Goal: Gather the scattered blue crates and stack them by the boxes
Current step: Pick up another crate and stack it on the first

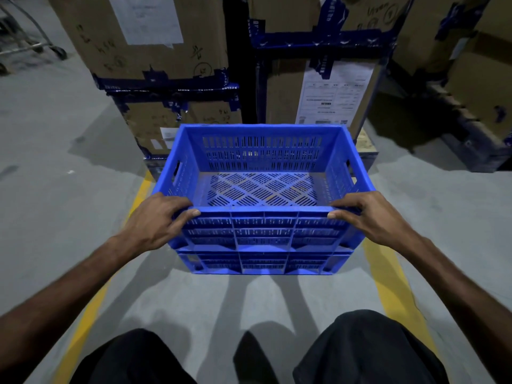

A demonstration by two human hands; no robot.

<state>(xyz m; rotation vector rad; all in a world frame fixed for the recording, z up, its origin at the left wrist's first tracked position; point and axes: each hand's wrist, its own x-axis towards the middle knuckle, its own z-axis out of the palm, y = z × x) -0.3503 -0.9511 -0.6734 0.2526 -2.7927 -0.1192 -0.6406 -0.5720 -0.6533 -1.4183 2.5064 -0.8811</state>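
Hands (155,220) (371,217) outstretched, fingers (191,213) curled over crate (263,231) rim

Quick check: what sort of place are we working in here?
Likely a warehouse or stockroom: taped cardboard boxes stacked high with shipping labels, yellow floor lines on bare concrete, and a wheeled cart at far left.

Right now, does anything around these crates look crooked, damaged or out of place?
Nothing stands out. The top blue crate sits squarely nested on the lower crate, gripped by the left hand and right hand. It's empty.
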